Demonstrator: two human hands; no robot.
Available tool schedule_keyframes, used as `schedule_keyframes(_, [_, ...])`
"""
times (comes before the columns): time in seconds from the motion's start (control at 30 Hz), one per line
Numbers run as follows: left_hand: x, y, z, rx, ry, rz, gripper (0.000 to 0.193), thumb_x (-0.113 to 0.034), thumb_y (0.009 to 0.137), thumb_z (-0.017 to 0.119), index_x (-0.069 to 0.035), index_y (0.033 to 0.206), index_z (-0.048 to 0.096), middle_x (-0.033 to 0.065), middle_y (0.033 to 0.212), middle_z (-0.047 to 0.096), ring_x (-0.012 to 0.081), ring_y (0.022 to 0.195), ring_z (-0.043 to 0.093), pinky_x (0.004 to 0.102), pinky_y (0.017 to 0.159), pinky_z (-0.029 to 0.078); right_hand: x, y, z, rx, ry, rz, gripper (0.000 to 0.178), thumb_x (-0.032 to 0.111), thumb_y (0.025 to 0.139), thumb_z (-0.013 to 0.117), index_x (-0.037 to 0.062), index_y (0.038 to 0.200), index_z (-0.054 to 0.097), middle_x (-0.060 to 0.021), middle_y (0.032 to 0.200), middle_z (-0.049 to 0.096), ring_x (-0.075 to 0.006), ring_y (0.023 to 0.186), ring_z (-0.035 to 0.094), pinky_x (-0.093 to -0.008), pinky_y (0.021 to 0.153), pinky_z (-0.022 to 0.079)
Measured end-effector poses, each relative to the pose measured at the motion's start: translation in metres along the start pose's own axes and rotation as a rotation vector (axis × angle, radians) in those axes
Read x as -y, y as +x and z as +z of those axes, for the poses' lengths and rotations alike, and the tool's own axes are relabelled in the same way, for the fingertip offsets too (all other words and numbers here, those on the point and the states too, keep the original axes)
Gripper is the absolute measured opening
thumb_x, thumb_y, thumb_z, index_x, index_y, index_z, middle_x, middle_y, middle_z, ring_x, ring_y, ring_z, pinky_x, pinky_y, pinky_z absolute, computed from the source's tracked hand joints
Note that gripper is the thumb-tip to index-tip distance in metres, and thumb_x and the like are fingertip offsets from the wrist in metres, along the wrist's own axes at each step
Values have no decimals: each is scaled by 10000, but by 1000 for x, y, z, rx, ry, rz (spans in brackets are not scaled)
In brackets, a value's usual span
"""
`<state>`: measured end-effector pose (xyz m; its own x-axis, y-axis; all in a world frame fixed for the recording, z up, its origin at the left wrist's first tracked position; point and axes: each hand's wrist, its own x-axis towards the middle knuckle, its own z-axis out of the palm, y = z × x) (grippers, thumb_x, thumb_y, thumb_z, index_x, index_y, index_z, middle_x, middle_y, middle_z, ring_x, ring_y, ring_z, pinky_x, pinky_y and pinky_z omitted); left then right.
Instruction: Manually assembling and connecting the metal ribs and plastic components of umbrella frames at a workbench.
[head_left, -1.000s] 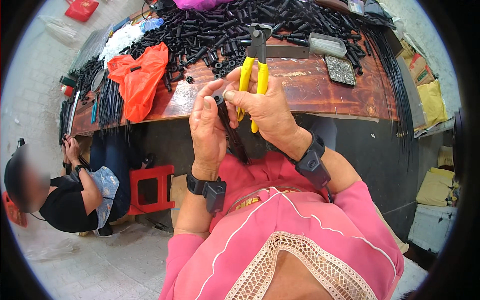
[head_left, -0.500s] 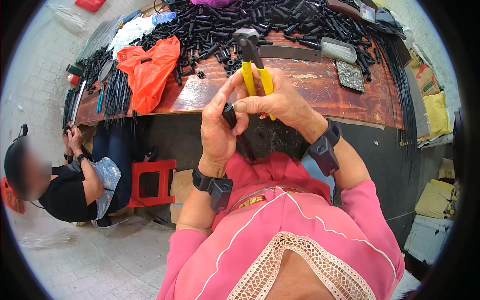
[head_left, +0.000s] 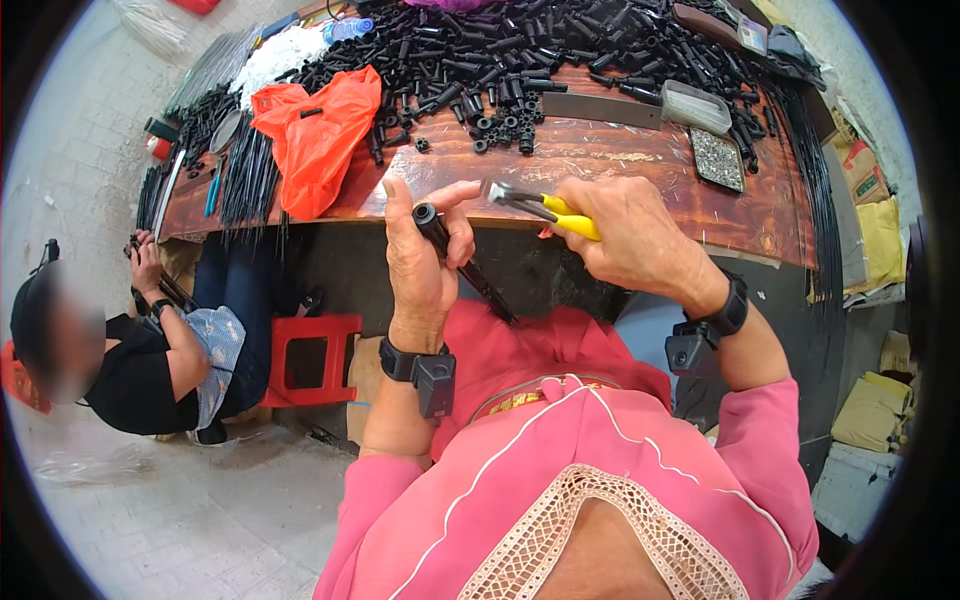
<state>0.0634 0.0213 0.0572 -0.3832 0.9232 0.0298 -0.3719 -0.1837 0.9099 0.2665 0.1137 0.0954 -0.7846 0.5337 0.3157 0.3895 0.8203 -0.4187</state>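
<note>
My left hand point(head_left: 418, 275) is over my lap at the table's near edge, its lower fingers curled round a slim black tube point(head_left: 435, 228). The tube's hollow end tilts up toward the table, and its long body slants down over my pink clothing. Thumb and index finger are spread, the fingertip reaching close to the tool's head. In my right hand point(head_left: 640, 235) are yellow-handled cutting pliers point(head_left: 572, 222), held nearly level with their metal jaws pointing left, a short way from the tube's open end. Part of the handles is hidden in the palm.
Many black tubular parts point(head_left: 480, 50) heap across the far side of the wooden table point(head_left: 600, 150). An orange bag point(head_left: 320, 150), a flat metal bar point(head_left: 600, 110), a clear box point(head_left: 695, 105) and a tray of small metal pieces point(head_left: 717, 160) lie there. A co-worker point(head_left: 150, 360) sits at left.
My right hand has moved right, away from the tube, and the pliers have swung from pointing up to pointing left. My left thumb and index finger have spread apart.
</note>
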Motion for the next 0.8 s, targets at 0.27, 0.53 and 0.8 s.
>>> schedule_keyframes(0.27, [0, -7, 5, -1, 48, -65, 835, -663, 972, 291, 70, 993, 691, -27, 475, 395, 74, 424, 302, 244, 446, 238, 17, 16, -7, 101, -351, -120, 186, 113, 709, 666, 23, 866, 627, -172, 738, 669, -338, 729, 673, -448, 642, 528])
schedule_keyframes(0.53, [-6, -6, 12, -96, -19, -43, 830, -689, 956, 326, 46, 967, 711, -50, 494, 424, 44, 441, 321, 219, 443, 221, 20, 9, 10, 26, -230, -65, 503, -15, 711, 628, 2, 1200, 511, -201, 1007, 540, -361, 977, 522, -418, 769, 506])
schedule_keyframes(0.8, [-3, -6, 6, -96, -17, -41, 823, -691, 956, 322, 30, 950, 719, -53, 519, 448, 40, 451, 339, 209, 444, 235, 26, 12, 13, -47, -239, -69, 515, -1, 696, 662, -11, 1189, 512, -217, 1016, 518, -386, 1011, 492, -463, 787, 515])
